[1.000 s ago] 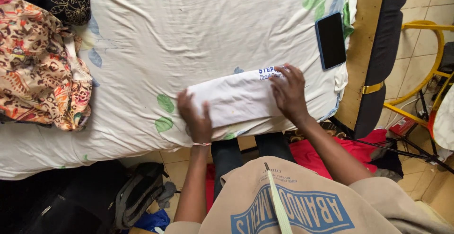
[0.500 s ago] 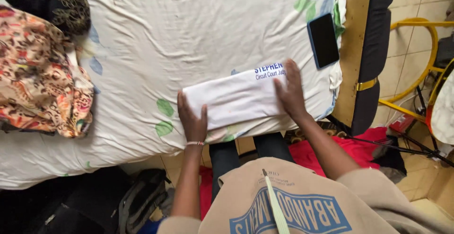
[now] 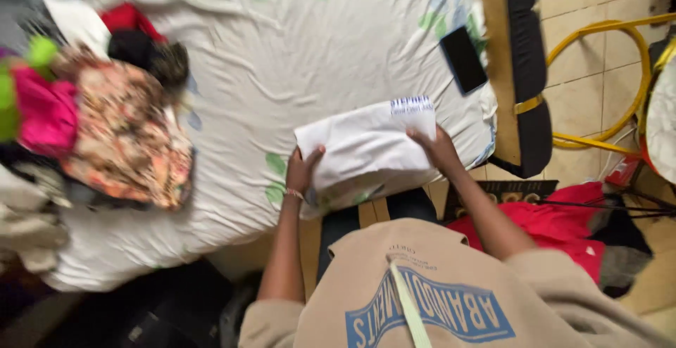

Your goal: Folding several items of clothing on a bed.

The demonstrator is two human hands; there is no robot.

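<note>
White, leaf-printed bedsheet (image 3: pixel 282 59) covers the bed beneath a folded white garment (image 3: pixel 366 147) lying near its front edge. Left hand (image 3: pixel 303 171) grips the garment's left end, fingers closed around it; right hand (image 3: pixel 436 147) clasps the right end the same way. Beyond sits a dark phone (image 3: pixel 463 59) near the bed's right edge, and a heap of patterned clothes (image 3: pixel 120 130) lies well apart on the left.
</note>
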